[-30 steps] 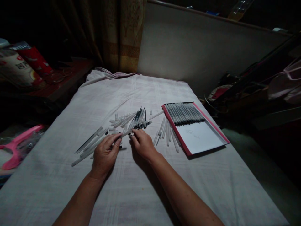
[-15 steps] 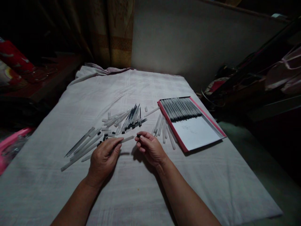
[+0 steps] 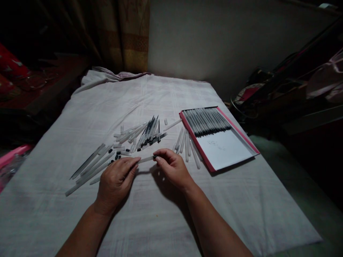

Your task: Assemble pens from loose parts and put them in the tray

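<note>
Between finger and thumb, my left hand (image 3: 117, 182) grips a translucent pen barrel (image 3: 146, 159) that points right. My right hand (image 3: 173, 167) pinches a small black end plug (image 3: 154, 157) at the barrel's right end. The two touch; whether the plug is seated inside cannot be made out. Behind and left of my hands lie loose pen barrels (image 3: 93, 167), short clear caps, small black plugs (image 3: 118, 155) and dark ink refills (image 3: 151, 129). More clear barrels (image 3: 187, 145) fan out beyond my right hand.
A shallow box with a red edge (image 3: 199, 150) stands at the right, holding a row of assembled pens (image 3: 207, 121) in its far half. A pale checked cloth (image 3: 160, 221) covers the surface. Pink plastic (image 3: 13, 155) shows at the left edge, a curtain (image 3: 134, 39) behind.
My right hand has brought the black plug left against the barrel's end; before, a small gap lay between them. The camera view has shifted slightly.
</note>
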`<state>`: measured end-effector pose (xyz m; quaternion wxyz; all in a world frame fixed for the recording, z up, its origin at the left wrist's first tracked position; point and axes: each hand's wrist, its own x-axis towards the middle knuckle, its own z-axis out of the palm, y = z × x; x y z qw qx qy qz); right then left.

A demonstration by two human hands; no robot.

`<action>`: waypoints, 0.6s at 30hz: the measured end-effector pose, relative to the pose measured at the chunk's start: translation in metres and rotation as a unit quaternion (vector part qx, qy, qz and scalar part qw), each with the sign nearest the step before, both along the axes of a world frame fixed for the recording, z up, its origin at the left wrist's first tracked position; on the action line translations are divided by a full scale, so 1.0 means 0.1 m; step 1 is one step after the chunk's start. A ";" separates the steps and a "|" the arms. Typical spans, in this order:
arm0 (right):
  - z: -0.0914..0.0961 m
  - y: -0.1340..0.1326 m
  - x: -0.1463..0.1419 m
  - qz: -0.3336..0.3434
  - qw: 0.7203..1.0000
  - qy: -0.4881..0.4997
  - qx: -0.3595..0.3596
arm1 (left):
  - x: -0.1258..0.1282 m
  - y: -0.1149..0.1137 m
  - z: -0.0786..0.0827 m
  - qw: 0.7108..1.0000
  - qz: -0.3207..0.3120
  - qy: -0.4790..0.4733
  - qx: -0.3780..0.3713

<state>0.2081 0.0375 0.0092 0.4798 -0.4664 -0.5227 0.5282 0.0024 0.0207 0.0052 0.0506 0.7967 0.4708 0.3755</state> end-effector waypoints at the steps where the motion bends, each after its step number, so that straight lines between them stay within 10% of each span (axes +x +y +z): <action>1: 0.00 0.00 0.02 -0.004 0.997 -0.053 0.047 | 0.00 0.00 0.00 1.000 0.000 0.005 -0.002; 5: 0.02 -0.01 0.07 -0.007 0.968 -0.182 0.174 | 0.00 0.00 -0.01 1.000 -0.006 0.008 -0.008; 18: -0.02 -0.01 0.09 0.016 0.923 -0.317 0.218 | 0.02 0.00 -0.01 1.000 -0.019 0.003 -0.013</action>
